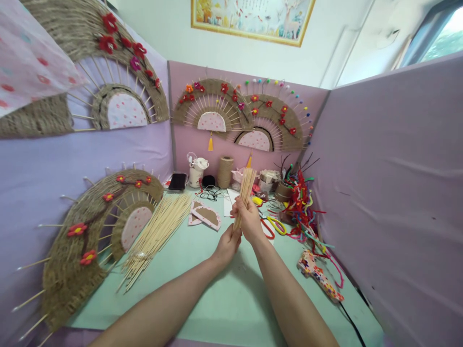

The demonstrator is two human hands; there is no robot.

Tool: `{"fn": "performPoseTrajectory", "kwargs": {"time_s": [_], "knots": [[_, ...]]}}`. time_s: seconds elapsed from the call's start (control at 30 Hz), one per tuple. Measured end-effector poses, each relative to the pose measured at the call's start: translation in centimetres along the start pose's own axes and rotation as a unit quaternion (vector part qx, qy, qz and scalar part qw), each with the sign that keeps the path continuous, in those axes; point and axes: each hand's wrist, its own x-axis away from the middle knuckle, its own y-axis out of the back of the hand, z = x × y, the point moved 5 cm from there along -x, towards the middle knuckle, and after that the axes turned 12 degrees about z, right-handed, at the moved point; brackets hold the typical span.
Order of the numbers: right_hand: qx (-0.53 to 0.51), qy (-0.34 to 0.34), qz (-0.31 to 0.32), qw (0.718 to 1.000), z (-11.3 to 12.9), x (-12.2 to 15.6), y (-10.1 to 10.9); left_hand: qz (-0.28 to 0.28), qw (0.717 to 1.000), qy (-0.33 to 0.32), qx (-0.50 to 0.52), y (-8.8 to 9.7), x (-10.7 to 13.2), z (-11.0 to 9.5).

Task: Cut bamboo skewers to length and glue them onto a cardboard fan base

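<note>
Both hands meet above the middle of the green table (224, 299) around a bundle of thin bamboo sticks (246, 188), which stands nearly upright and fans out at the top. My right hand (249, 219) is closed round the middle of the bundle. My left hand (227, 245) grips its lower end from below. A larger loose pile of the same sticks (159, 236) lies on the table to the left.
A jute fan with red flowers (94, 231) leans at the left; more fans hang on the purple partitions. Ahead lie cardboard fan cut-outs (206, 214), a twine spool (225, 172), a phone (177, 181) and scissors (269, 226). Pipe cleaners (302, 207) and a glue gun (318, 274) lie right.
</note>
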Motion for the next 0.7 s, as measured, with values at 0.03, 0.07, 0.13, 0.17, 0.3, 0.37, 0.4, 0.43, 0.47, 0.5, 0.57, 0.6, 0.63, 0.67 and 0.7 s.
{"fn": "performPoseTrajectory", "kwargs": {"time_s": [0.03, 0.07, 0.13, 0.17, 0.3, 0.37, 0.4, 0.43, 0.47, 0.5, 0.57, 0.6, 0.63, 0.67, 0.7], "knots": [[-0.001, 0.001, 0.002, 1.0, -0.1, 0.1, 0.1, -0.005, 1.0, 0.005, 0.01, 0.0, 0.0, -0.1], [0.011, 0.002, 0.002, 1.0, -0.3, 0.2, 0.3, -0.004, 1.0, 0.012, 0.019, 0.1, 0.0, -0.1], [0.063, 0.004, -0.008, 0.998, -0.6, 0.7, 1.0, 0.004, 0.999, 0.027, 0.032, 0.3, -0.1, -0.3], [0.093, 0.007, -0.021, 0.995, -0.8, 0.9, 1.4, 0.007, 0.999, 0.034, 0.038, 0.4, -0.1, -0.3], [0.162, 0.019, -0.078, 0.984, -1.3, 1.9, 3.1, -0.003, 0.997, 0.053, 0.055, 0.4, -0.1, -0.1], [0.181, 0.021, -0.097, 0.978, -1.4, 2.2, 3.6, -0.02, 0.996, 0.057, 0.062, 0.3, -0.1, 0.0], [0.189, 0.02, -0.102, 0.976, -1.4, 2.3, 3.7, -0.03, 0.996, 0.059, 0.067, 0.3, 0.0, 0.0], [0.196, 0.019, -0.105, 0.975, -1.3, 2.3, 3.8, -0.039, 0.995, 0.062, 0.071, 0.4, 0.0, 0.0], [0.2, 0.018, -0.106, 0.974, -1.2, 2.4, 3.8, -0.044, 0.994, 0.066, 0.075, 0.4, 0.0, 0.0], [0.204, 0.017, -0.107, 0.973, -1.1, 2.4, 3.8, -0.046, 0.994, 0.07, 0.076, 0.4, 0.0, 0.0], [0.206, 0.015, -0.112, 0.972, -0.9, 2.5, 3.8, -0.045, 0.993, 0.075, 0.078, 0.5, 0.0, -0.1], [0.205, 0.014, -0.116, 0.972, -0.8, 2.5, 3.9, -0.045, 0.993, 0.076, 0.08, 0.6, 0.0, -0.1], [0.202, 0.012, -0.12, 0.972, -0.8, 2.5, 3.9, -0.047, 0.993, 0.076, 0.082, 0.6, -0.1, -0.2], [0.197, 0.009, -0.124, 0.972, -0.7, 2.5, 4.0, -0.05, 0.992, 0.077, 0.085, 0.7, -0.1, -0.2], [0.19, 0.007, -0.128, 0.973, -0.7, 2.5, 4.1, -0.054, 0.992, 0.078, 0.087, 0.8, -0.1, -0.2]]}}
